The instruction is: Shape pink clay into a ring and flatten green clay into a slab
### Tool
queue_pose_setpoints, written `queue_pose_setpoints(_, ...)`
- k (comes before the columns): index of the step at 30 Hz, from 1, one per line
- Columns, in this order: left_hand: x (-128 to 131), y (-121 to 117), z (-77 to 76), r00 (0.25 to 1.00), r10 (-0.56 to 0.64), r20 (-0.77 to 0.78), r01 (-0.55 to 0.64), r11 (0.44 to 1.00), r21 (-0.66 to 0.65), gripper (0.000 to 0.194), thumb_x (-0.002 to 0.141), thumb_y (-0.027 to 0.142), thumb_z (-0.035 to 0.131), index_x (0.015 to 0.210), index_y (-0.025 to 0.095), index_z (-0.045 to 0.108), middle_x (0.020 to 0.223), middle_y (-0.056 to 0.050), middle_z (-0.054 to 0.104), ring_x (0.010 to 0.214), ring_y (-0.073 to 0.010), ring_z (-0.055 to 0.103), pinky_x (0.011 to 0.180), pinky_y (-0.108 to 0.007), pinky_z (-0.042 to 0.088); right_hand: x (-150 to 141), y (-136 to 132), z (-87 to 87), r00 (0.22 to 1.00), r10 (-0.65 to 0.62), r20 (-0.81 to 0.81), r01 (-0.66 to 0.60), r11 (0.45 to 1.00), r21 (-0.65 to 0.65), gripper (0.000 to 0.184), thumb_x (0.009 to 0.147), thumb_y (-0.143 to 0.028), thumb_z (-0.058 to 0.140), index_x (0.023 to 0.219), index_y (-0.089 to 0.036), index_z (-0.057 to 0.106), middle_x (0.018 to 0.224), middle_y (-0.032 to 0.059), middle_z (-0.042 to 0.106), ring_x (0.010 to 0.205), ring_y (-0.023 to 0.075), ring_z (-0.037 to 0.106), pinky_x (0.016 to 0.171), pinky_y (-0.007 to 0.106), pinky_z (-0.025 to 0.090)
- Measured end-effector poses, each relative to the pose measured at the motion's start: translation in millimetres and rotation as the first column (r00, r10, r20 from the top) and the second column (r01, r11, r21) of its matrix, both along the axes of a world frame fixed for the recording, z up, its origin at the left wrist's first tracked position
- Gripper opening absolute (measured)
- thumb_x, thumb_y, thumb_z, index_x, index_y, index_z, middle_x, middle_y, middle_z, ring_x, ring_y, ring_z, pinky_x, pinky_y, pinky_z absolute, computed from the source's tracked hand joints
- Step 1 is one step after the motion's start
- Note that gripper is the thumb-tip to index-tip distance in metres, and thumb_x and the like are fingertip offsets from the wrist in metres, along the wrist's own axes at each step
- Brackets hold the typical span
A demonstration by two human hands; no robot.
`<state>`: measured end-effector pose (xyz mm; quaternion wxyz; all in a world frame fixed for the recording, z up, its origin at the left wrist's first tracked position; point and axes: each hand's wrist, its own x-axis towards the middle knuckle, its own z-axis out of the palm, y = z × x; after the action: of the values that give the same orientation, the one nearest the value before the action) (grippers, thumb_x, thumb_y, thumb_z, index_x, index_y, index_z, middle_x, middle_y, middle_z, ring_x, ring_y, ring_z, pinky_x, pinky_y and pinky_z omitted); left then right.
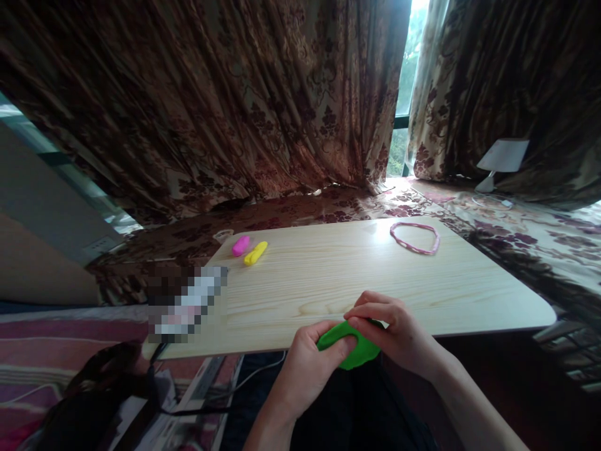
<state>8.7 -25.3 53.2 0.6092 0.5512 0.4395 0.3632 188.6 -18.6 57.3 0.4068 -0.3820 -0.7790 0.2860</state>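
Observation:
A flattened sheet of bright green modelling clay (359,354) is held between my two hands, just past the table's near edge and above my lap. My left hand (307,360) grips its left side, with the thumb lying across the face of the clay. On the right, my right hand (394,326) pinches the upper edge between thumb and fingers. The undersides of the fingers are partly hidden. Farther off on the table, a pink lump of clay (241,245) lies beside a yellow lump of clay (256,253).
The pale wooden table (310,269) spans the middle. A pink braided loop (416,238) lies at its far right. A blurred-out flat object (192,304) rests at the left edge. Behind are patterned curtains (282,94) and a white lamp (503,156) on a patterned ledge.

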Motion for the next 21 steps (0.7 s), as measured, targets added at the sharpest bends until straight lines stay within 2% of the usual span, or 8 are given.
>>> queue_pose_setpoints(4,2.2,-2.4,0.1,1.000,0.006,-0.003,-0.006,1.000,-0.030,0.020,0.075,0.026,0.067,0.090,0.016,0.073,0.063,0.001,0.061,0.057,-0.0098,0.050,0.055,-0.019,0.040,-3.4,-0.5,0.5,0.996,-0.041,0.078,0.031,0.991,0.128,0.020,0.091,-0.024,0.049,0.096,-0.021,0.068,0.087,0.0058,0.061,0.080,0.0169,0.057,0.071,0.030,0.045)
queue_pose_setpoints(8,-0.1,-3.3,-3.2,0.999,0.050,-0.006,-0.050,0.998,-0.039,0.024,0.077,0.030,0.065,0.095,0.016,0.072,0.070,0.000,0.062,0.061,-0.0101,0.050,0.055,-0.018,0.040,0.1,-1.4,-2.6,0.997,-0.080,-0.004,0.080,0.996,0.031,0.023,0.089,-0.025,0.053,0.110,-0.020,0.062,0.091,0.0059,0.060,0.080,0.0159,0.058,0.068,0.028,0.048)
queue_pose_setpoints(10,-0.5,-3.1,-6.1,0.997,0.072,-0.012,-0.072,0.997,-0.042,0.026,0.078,0.032,0.064,0.097,0.016,0.071,0.073,-0.002,0.063,0.062,-0.0104,0.051,0.055,-0.018,0.041,2.7,-1.0,-4.8,0.996,-0.072,-0.045,0.072,0.997,-0.005,0.021,0.088,-0.024,0.054,0.107,-0.020,0.064,0.088,0.0048,0.060,0.078,0.0151,0.058,0.066,0.027,0.048)
queue_pose_setpoints(14,1.4,-2.8,-9.9,0.997,0.076,-0.027,-0.078,0.996,-0.045,0.028,0.076,0.033,0.066,0.096,0.014,0.070,0.068,-0.002,0.062,0.058,-0.0100,0.050,0.052,-0.019,0.041,5.4,0.5,-9.0,0.995,-0.048,-0.092,0.051,0.998,0.022,0.017,0.088,-0.020,0.054,0.098,-0.021,0.068,0.086,0.0040,0.060,0.078,0.0145,0.058,0.065,0.026,0.048)
queue_pose_setpoints(18,2.5,-3.0,-8.8,0.997,0.067,-0.029,-0.068,0.997,-0.045,0.032,0.077,0.036,0.064,0.098,0.012,0.069,0.063,-0.001,0.058,0.055,-0.0105,0.049,0.050,-0.021,0.043,5.0,0.5,-9.5,0.990,-0.082,-0.110,0.088,0.995,0.049,0.020,0.089,-0.019,0.053,0.103,-0.022,0.067,0.092,0.0050,0.059,0.082,0.0154,0.057,0.069,0.028,0.047)
queue_pose_setpoints(21,1.9,-3.1,-8.0,0.998,0.059,-0.025,-0.060,0.998,-0.033,0.032,0.079,0.036,0.063,0.100,0.013,0.068,0.067,-0.001,0.060,0.058,-0.0110,0.051,0.053,-0.022,0.044,4.6,0.6,-7.1,0.990,-0.074,-0.117,0.074,0.997,-0.005,0.022,0.089,-0.021,0.053,0.108,-0.020,0.064,0.092,0.0054,0.059,0.082,0.0155,0.057,0.070,0.028,0.047)
